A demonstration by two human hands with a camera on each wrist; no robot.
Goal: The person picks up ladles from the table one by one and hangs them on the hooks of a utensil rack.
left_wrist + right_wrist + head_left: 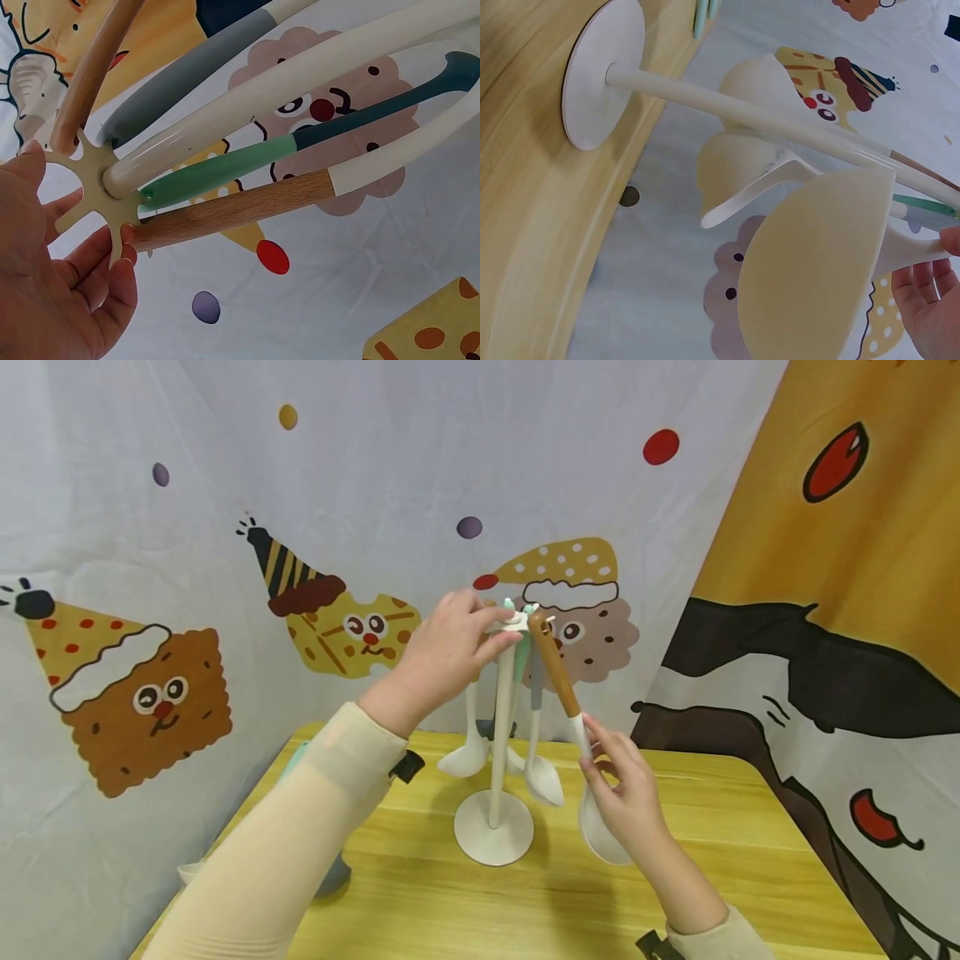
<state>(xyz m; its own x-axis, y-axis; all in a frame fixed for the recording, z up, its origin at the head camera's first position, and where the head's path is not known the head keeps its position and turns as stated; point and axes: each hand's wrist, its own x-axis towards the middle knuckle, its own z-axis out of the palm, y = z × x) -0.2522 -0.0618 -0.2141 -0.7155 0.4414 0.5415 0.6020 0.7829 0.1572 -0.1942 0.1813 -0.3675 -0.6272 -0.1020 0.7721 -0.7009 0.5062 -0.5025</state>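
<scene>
A cream utensil rack point(501, 727) stands upright on its round base. My left hand point(450, 639) pinches its top, fingers and thumb on the hooked hub point(94, 184) in the left wrist view. With my right hand point(628, 785) I grip the white neck of a ladle with a wooden handle point(557, 670). That handle's upper end meets one of the rack's hooks; whether it is hooked on is unclear. In the right wrist view the white ladle bowl point(810, 262) hangs in front of the pole. Other white-headed utensils hang around the rack, including a spoon point(544, 781).
The rack's base point(480, 845) rests on a wood-grain table point(675, 868). Partly behind my left forearm stands a grey-blue object point(334, 878). A cloth with cartoon figures point(375, 460) hangs behind the table.
</scene>
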